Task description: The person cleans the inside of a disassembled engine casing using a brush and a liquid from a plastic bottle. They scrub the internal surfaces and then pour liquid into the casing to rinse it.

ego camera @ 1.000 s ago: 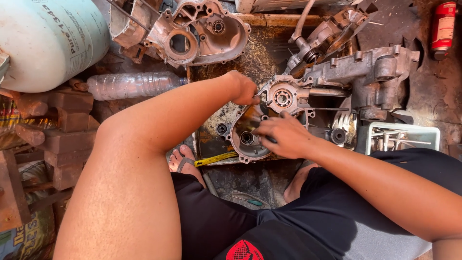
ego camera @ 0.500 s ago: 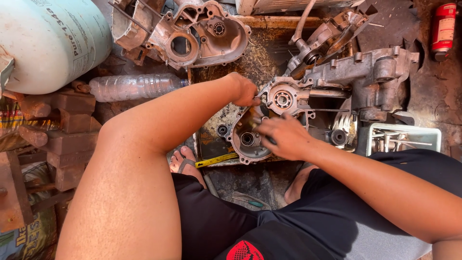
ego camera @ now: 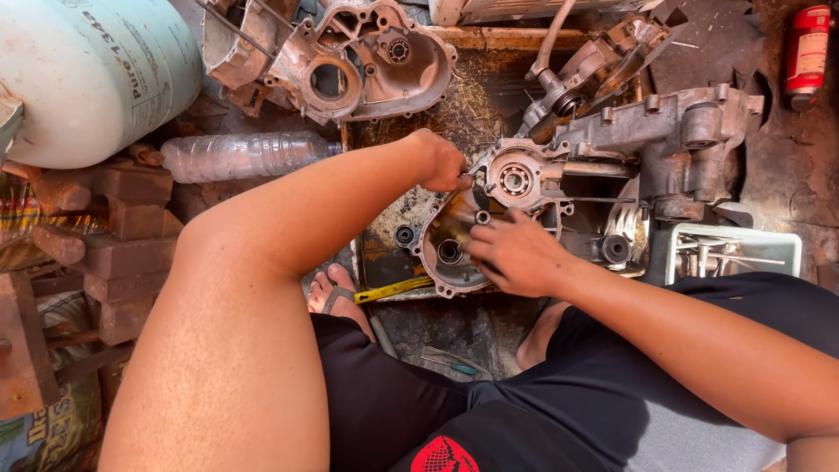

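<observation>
A dirty metal engine crankcase (ego camera: 524, 188) with a round bearing lies on the oily metal tray (ego camera: 384, 253) in front of me. My left hand (ego camera: 444, 162) grips the case's upper left rim. My right hand (ego camera: 516, 253) rests over the open lower half of the case, fingers curled into it; whatever is under the fingers is hidden. Both forearms reach in from below.
A second crankcase half (ego camera: 350, 61) lies at the back. A pale gas cylinder (ego camera: 87, 79) and a clear plastic bottle (ego camera: 236, 156) are at left, rusty blocks (ego camera: 122, 227) below them. A white parts tray (ego camera: 734, 253) sits right, a red canister (ego camera: 808, 52) far right. A yellow-handled tool (ego camera: 393, 290) lies by my foot.
Both hands stay on the crankcase; the right hand has shifted slightly inside the lower opening. Nothing else has moved.
</observation>
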